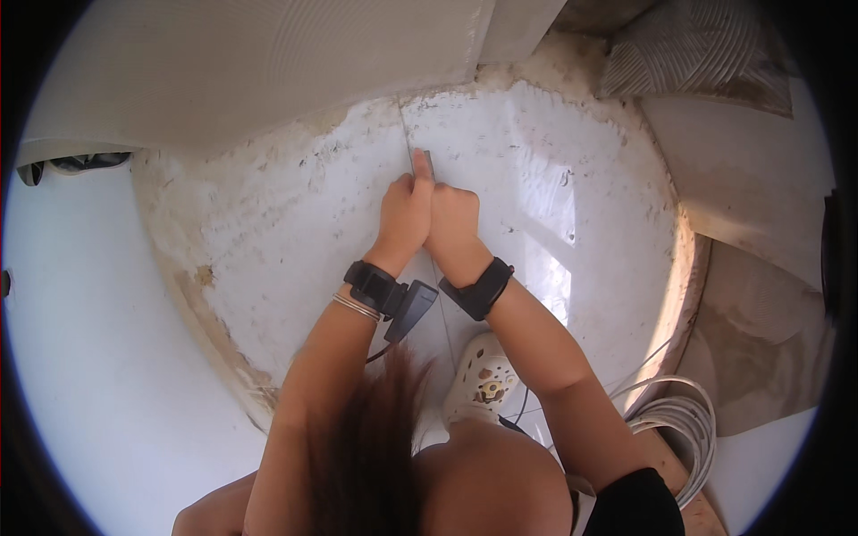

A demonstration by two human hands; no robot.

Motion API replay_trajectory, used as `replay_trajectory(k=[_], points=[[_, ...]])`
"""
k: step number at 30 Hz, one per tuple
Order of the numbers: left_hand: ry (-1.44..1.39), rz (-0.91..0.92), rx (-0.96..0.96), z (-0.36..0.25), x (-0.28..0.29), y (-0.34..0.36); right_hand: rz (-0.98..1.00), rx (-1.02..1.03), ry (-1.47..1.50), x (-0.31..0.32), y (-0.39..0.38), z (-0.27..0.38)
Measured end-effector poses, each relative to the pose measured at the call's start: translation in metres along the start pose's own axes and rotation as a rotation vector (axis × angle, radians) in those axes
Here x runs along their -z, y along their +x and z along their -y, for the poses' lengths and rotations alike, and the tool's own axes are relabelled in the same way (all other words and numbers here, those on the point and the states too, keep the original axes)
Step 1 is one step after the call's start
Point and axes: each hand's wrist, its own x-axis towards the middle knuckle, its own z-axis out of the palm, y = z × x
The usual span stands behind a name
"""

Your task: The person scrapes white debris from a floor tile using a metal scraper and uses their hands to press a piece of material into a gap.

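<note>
My left hand (pixel 404 214) and my right hand (pixel 454 214) meet on the pale, grime-marked floor (pixel 295 214), over a thin straight seam. Both are closed around a narrow grey tool (pixel 427 161), mostly hidden by them, its top showing beside my left index finger, which is extended along it. My right fingers are curled into a fist at its lower end. A black band (pixel 478 288) is on my right wrist; a black band (pixel 374 286) with a grey device (pixel 411 308) is on my left.
A large grey panel (pixel 250 62) borders the top, a ridged, mortar-coated piece (pixel 697 54) the upper right. A white panel (pixel 89 295) lines the left. Coiled white cable (pixel 679 420) lies lower right. My knee (pixel 492 491) and white clog (pixel 478 380) are close below my hands.
</note>
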Motion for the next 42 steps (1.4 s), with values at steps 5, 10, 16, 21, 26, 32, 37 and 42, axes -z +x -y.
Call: replay_trajectory(k=[5,10,16,21,26,32,37,42], points=[[-0.220,0.182,0.126,-0.033,0.033,0.037,0.144,-0.020,0.012,0.030,0.048,0.014],[-0.199,0.138,0.126,-0.018,0.020,0.005,0.158,-0.035,0.002,0.022,0.019,0.013],[-0.083,0.092,0.042,0.014,-0.012,-0.029,0.099,-0.045,-0.085,0.001,-0.036,-0.005],[-0.077,0.075,0.014,0.000,0.003,0.006,0.094,-0.026,-0.024,0.012,0.002,0.000],[-0.168,0.139,0.089,-0.041,0.026,0.040,0.059,-0.021,-0.018,0.032,0.059,0.007],[-0.153,0.180,0.100,-0.023,0.007,0.017,0.192,-0.029,-0.071,0.023,0.027,-0.006],[-0.033,0.072,-0.033,0.007,-0.011,-0.004,0.102,-0.074,-0.049,0.013,-0.012,-0.006],[-0.098,0.116,0.039,-0.019,0.003,0.015,0.093,-0.079,-0.047,0.021,0.019,-0.003]])
